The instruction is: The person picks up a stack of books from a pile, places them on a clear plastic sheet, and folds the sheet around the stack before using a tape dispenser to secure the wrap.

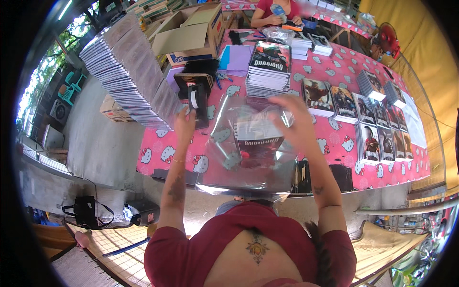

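In front of me lies a spiral notebook stack (258, 134), with a dark picture cover facing up, inside a loose clear plastic sheet (220, 165). Over its far right side my right hand (292, 117) hovers with spread fingers, holding nothing I can see. My left hand (184, 123) is at the near left side of a black tape dispenser (201, 112), fingertips drawn together beside its white tape roll (194, 99). Whether a strip of tape is between them is too small to see.
A tall leaning pile of wrapped notebooks (129, 71) stands left. Ahead are an open carton (191, 36), a notebook stack (269, 71) and purple sheets (235, 60). More notebook stacks (370, 143) line the right. Across the table a person (275, 14) handles something.
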`<state>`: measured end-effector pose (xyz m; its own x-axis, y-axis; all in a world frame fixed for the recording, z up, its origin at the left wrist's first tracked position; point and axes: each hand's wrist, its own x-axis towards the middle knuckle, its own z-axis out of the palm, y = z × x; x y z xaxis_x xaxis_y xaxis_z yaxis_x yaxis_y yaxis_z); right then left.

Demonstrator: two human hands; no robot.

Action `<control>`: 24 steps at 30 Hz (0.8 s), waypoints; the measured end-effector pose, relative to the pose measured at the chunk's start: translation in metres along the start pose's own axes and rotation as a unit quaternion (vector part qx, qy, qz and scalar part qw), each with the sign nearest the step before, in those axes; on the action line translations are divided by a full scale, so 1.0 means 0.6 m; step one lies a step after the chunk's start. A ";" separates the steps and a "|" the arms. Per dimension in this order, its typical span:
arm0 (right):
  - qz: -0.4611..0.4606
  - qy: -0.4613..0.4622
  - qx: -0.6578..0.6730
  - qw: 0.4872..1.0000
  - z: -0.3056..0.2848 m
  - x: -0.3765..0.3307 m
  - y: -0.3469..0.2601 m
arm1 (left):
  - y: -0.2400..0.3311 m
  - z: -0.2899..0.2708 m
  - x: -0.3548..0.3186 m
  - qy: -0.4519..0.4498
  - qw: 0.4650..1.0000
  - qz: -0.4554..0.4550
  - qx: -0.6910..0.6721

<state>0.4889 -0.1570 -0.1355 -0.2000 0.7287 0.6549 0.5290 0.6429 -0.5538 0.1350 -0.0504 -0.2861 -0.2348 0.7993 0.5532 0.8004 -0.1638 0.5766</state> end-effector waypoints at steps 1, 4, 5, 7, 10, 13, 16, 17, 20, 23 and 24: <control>-0.078 -0.020 -0.074 0.994 0.015 0.008 -0.027 | -0.090 0.019 -0.001 -0.080 0.992 -0.086 -0.046; -0.075 -0.113 -0.180 0.974 0.068 0.012 -0.046 | -0.123 0.046 0.012 -0.202 0.895 -0.304 -0.256; -0.050 -0.148 -0.177 0.972 0.076 0.009 -0.044 | -0.111 0.042 0.017 -0.216 0.842 -0.368 -0.330; -0.009 -0.221 -0.164 0.961 0.094 0.011 -0.043 | -0.142 0.058 0.026 -0.247 0.845 -0.329 -0.342; -0.004 -0.214 -0.198 0.957 0.110 0.010 -0.044 | -0.126 0.089 -0.016 -0.109 0.879 -0.250 -0.392; 0.013 -0.199 -0.169 0.965 0.111 0.020 -0.049 | -0.142 0.085 -0.057 -0.084 0.868 -0.305 -0.382; 0.015 -0.154 -0.112 0.982 0.108 0.043 -0.053 | -0.159 0.063 -0.057 -0.151 0.941 -0.244 -0.180; -0.059 -0.105 -0.135 0.983 0.104 0.056 -0.045 | -0.094 0.020 -0.017 -0.205 0.958 -0.198 -0.034; -0.260 -0.124 -0.123 0.950 0.115 0.125 -0.018 | -0.026 -0.043 0.007 -0.180 0.982 -0.034 0.033; -0.256 -0.342 -0.083 0.901 0.118 0.169 0.039 | 0.037 -0.048 0.002 -0.154 0.979 0.029 -0.128; -0.215 -0.357 -0.104 0.903 0.101 0.190 0.034 | 0.051 -0.055 0.001 -0.149 0.971 0.026 -0.186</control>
<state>0.4273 -0.0466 -0.1034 -0.8653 0.4366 0.2463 0.4046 0.8984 -0.1711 0.1413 -0.0740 -0.2482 0.0159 0.9071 0.4205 0.5400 -0.3618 0.7599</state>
